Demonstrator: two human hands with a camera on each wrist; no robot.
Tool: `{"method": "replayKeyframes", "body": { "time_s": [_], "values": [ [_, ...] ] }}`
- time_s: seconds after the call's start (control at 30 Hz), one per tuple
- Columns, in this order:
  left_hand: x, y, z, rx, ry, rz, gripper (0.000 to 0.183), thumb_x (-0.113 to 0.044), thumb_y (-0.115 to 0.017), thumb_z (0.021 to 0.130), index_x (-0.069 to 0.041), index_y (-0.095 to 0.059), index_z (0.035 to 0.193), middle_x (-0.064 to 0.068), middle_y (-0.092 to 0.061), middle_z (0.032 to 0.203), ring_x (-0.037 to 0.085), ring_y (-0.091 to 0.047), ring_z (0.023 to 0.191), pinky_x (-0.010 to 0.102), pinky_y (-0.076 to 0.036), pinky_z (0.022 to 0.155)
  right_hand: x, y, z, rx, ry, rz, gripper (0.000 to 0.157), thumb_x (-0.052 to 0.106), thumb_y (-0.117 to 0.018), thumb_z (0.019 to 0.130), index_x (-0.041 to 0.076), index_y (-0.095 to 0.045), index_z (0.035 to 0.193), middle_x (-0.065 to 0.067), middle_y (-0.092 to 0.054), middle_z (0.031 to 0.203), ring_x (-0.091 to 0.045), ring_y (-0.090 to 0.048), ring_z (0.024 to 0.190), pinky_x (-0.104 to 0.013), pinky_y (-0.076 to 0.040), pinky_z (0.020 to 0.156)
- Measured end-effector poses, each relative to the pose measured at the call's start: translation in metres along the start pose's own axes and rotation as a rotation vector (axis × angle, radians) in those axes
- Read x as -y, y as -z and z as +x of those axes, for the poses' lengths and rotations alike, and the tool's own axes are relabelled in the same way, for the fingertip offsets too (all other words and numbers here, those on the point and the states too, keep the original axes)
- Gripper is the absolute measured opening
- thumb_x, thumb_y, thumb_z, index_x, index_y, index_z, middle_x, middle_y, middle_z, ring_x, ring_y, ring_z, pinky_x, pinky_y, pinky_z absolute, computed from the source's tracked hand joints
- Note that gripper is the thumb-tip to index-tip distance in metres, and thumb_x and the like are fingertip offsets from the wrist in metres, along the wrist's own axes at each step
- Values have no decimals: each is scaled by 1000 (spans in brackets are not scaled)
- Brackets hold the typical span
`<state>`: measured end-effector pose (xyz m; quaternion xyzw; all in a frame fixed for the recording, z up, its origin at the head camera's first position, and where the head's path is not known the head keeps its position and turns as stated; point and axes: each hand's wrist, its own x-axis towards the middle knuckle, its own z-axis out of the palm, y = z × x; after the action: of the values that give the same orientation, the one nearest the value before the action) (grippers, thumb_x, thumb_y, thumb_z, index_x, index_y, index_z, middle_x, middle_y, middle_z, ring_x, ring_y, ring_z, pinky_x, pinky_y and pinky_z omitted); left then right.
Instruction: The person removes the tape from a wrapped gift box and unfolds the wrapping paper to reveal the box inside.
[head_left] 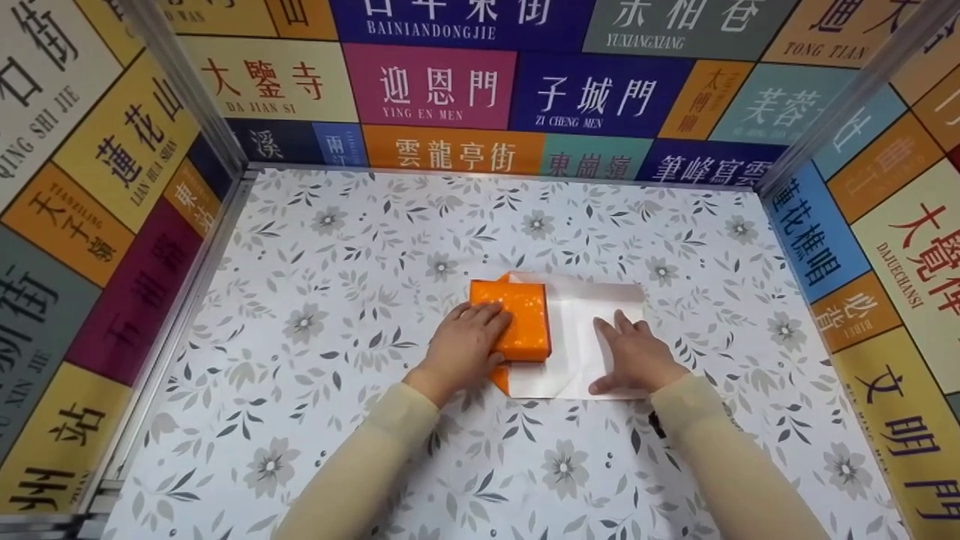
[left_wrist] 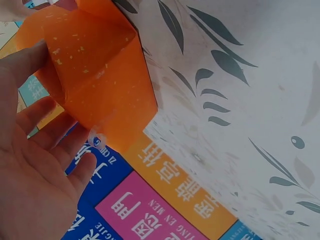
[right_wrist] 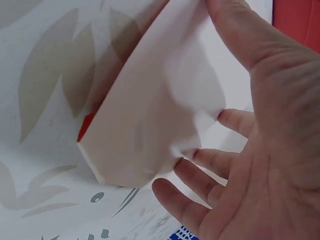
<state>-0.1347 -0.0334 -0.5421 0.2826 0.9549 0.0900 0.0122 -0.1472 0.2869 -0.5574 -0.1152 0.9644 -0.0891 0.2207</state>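
An orange gold-flecked box (head_left: 521,322) lies left of the middle, on the white inside of a sheet of wrapping paper (head_left: 577,375). My left hand (head_left: 469,337) rests on the box's left part, its thumb by the near side. In the left wrist view, folded orange paper (left_wrist: 100,65) covers the box's end, and a bit of clear tape (left_wrist: 97,140) shows by the fingers. With fingers spread, my right hand (head_left: 637,356) touches the paper's right part. The right wrist view shows those fingertips against the lifted white paper (right_wrist: 145,115).
White tabletop (head_left: 300,397) with a grey leaf and flower print lies all around the paper. Coloured panels with street names (head_left: 442,90) stand at the back and both sides, joined by metal posts (head_left: 180,82).
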Motion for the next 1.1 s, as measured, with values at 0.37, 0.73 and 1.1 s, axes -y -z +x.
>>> {"method": "replayKeyframes", "body": {
  "time_s": [0.37,0.73,1.1],
  "values": [
    [6,5,-8,-149,-62,-5,79,-30,-69,94,-19,-26,159,9,-25,162,27,-35,142,44,-26,117,-2,0,-3,-36,34,-27,129,58,-89,59,6,-24,158,-33,-12,158,-59,-22,137,-70,-34,100],
    [12,24,-14,-244,-138,120,42,-38,-66,93,-12,-67,126,12,-32,159,29,-24,148,43,-14,120,-2,-4,2,-43,34,-28,130,60,-89,58,8,-25,158,-31,-13,159,-56,-24,137,-68,-39,97],
    [49,46,-39,-341,31,86,59,-59,-45,99,-7,-70,83,9,-68,115,30,-56,116,48,-24,115,-4,-4,3,-54,51,-30,130,62,-88,58,6,-25,158,-33,-14,158,-59,-23,135,-69,-37,98]
  ]
}}
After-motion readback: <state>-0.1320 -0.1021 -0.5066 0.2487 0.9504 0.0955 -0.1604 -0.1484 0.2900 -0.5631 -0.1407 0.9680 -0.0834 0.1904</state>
